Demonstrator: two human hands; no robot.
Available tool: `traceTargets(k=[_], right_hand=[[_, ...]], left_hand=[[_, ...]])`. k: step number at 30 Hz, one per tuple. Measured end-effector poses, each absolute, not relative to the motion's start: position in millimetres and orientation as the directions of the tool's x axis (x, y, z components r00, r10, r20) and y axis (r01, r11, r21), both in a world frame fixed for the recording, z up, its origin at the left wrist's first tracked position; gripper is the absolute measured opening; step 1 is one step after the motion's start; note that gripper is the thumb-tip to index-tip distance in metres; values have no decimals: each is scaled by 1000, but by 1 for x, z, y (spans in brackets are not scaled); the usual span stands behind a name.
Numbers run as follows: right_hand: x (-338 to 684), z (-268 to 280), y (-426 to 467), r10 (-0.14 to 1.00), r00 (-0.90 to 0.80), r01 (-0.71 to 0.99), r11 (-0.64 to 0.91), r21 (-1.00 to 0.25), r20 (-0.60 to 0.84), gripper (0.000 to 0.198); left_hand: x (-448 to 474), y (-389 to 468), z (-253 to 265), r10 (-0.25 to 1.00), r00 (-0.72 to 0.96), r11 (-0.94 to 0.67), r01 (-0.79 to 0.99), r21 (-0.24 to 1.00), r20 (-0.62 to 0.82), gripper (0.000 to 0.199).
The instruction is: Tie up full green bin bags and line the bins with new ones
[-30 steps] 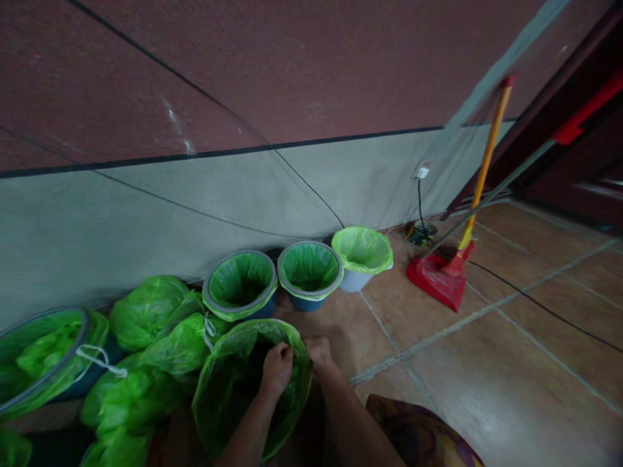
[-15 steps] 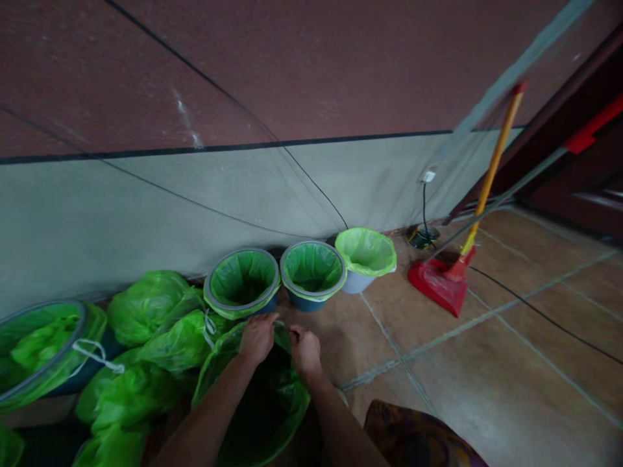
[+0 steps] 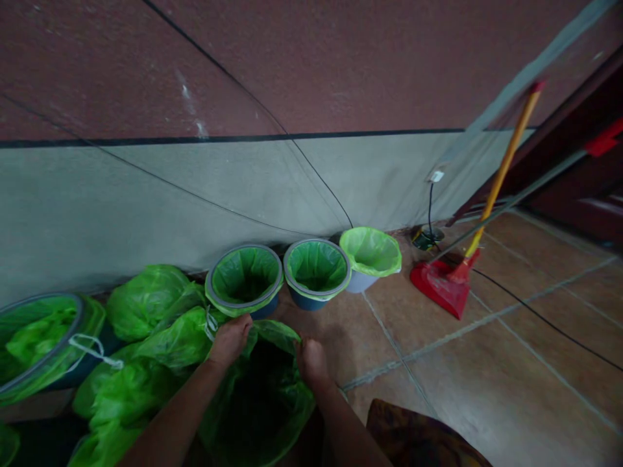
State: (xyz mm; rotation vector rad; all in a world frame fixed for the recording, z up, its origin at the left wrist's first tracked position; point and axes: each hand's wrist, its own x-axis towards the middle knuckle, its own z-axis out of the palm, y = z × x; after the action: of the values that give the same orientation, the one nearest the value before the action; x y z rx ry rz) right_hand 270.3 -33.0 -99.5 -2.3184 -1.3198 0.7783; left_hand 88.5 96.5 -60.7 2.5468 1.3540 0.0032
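Directly in front of me a green plastic bag gapes wide, its inside dark. My left hand is closed on the bag's rim at the far left side. On the opposite side my right hand pinches the same rim. Whatever bin may stand under the bag is hidden by it and by my arms. Just beyond my hands are two dark blue bins with grey rims, a left bin and a right bin, both lined in green. A pale bin with a green liner stands to their right.
Tied green bags are heaped at left, beside a large lined bin with a white tie. A red dustpan and a yellow-handled broom stand at right. Cables run along the wall and tiled floor.
My hands have moved apart, the left one leftward and nearer to me, drawing the bag's rim wider. The view has shifted slightly.
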Motion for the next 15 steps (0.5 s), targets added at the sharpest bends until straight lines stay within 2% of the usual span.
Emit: traceTargets(k=[5, 8, 11, 13, 15], right_hand=[[272, -92, -37, 869, 410, 650, -492, -579, -278, 35], [276, -82, -33, 888, 432, 606, -414, -679, -155, 48], [280, -71, -20, 903, 422, 601, -346, -720, -82, 49], [281, -68, -10, 925, 362, 647, -341, -681, -119, 46], [279, -72, -4, 938, 296, 711, -344, -614, -182, 39]], left_hand=[[65, 93, -63, 773, 630, -607, 769, 199, -73, 22], [69, 93, -56, 791, 610, -595, 755, 276, 39, 28], [89, 95, -48, 788, 606, -599, 717, 356, 106, 38], [107, 98, -44, 779, 625, -600, 720, 350, 50, 36], [120, 100, -45, 742, 662, -615, 735, 284, -105, 33]])
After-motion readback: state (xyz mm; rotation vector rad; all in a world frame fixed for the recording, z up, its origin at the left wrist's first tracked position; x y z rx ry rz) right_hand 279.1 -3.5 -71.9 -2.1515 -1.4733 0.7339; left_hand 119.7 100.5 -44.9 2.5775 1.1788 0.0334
